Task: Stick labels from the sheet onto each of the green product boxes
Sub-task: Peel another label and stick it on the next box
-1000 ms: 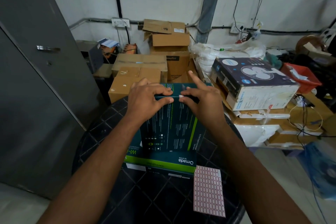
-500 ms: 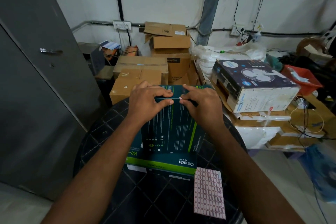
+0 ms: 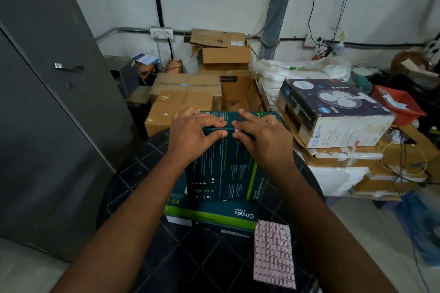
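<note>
Two hands work the top edge of the upright green Omada box [image 3: 226, 169]: left hand [image 3: 194, 137] pinching that edge steady, right hand [image 3: 259, 137] pinching a small label [image 3: 237, 130] there, best rubbed flat from its middle outward, label sheet [image 3: 273, 253] lying nearer, below the right wrist.

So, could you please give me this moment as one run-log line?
step: pressing label on box edge | left hand: holds upright box | right hand: presses label | sheet: on table
</note>
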